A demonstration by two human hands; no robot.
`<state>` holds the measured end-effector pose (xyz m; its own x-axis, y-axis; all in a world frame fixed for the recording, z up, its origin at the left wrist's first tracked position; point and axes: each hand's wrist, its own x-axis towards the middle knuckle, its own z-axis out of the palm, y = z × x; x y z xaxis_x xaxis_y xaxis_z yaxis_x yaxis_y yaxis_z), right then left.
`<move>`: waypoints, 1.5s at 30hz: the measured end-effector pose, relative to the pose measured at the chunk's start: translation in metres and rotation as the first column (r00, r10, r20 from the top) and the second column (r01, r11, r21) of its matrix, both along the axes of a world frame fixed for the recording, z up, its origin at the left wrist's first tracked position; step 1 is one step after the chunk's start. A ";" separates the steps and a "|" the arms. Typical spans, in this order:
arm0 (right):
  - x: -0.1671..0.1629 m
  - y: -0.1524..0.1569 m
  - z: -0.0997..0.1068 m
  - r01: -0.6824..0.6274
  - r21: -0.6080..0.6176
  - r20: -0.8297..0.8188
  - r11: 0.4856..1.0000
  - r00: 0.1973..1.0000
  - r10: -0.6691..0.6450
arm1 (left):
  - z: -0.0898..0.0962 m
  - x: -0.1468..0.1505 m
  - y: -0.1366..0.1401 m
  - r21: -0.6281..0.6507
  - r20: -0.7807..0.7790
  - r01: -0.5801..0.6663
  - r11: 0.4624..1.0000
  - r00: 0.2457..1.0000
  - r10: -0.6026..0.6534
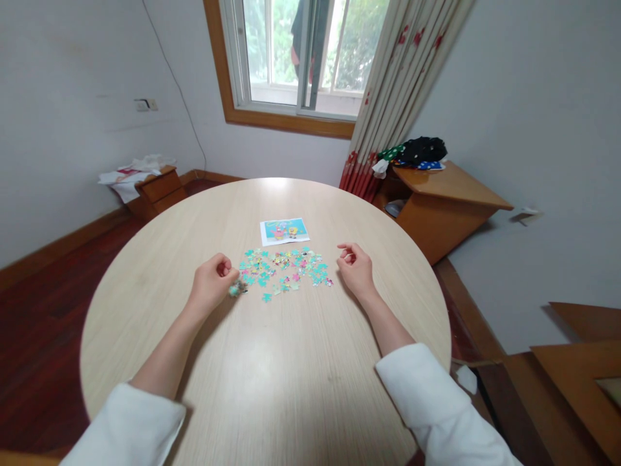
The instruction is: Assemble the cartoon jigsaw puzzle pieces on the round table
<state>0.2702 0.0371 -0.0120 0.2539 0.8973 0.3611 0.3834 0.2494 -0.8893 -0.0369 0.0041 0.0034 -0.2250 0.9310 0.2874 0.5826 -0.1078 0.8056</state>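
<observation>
Loose jigsaw puzzle pieces (262,281), mostly teal with some pink, yellow and pale green, lie scattered at the middle of the round table (272,362). My left hand (213,281) is at their left edge, fingers curled in and thumb pressed to them. Just below its thumb is a blurred clump of teal pieces (236,288); whether the hand grips any is hidden. At the right edge of the spread, my right hand (356,268) rests with fingers loosely bent and apart, holding nothing visible. Behind the pieces lies a picture sheet (285,231) with pink and yellow cartoon figures on blue.
A wooden cabinet (451,188) with dark and patterned cloths (421,153) on top stands beyond the table at the right. At the far left is a small wooden stand (162,191) with papers or cloth on it. A window (301,58) and curtain (388,84) are behind.
</observation>
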 end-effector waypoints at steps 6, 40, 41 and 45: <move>0.000 0.000 -0.001 -0.012 0.005 -0.007 1.000 1.000 0.012 | 0.002 -0.025 0.010 -0.058 0.270 -0.186 0.981 0.943 0.195; -0.002 -0.002 -0.003 -0.046 -0.021 0.021 0.999 0.999 0.046 | 0.003 -0.032 0.011 -0.109 0.753 0.011 0.994 0.653 0.075; -0.002 -0.002 -0.003 -0.048 -0.025 0.022 0.999 0.999 0.049 | 0.003 -0.033 0.011 -0.110 0.750 0.012 0.994 0.657 0.075; -0.002 -0.002 -0.003 -0.051 -0.029 0.033 0.998 0.998 0.052 | 0.003 -0.033 0.011 -0.100 0.723 0.026 0.995 0.688 0.055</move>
<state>0.2678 0.0351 -0.0149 0.1947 0.9189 0.3430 0.4009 0.2446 -0.8829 -0.0701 0.0150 0.0065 -0.3394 0.9387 -0.0599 -0.1860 -0.0045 0.9825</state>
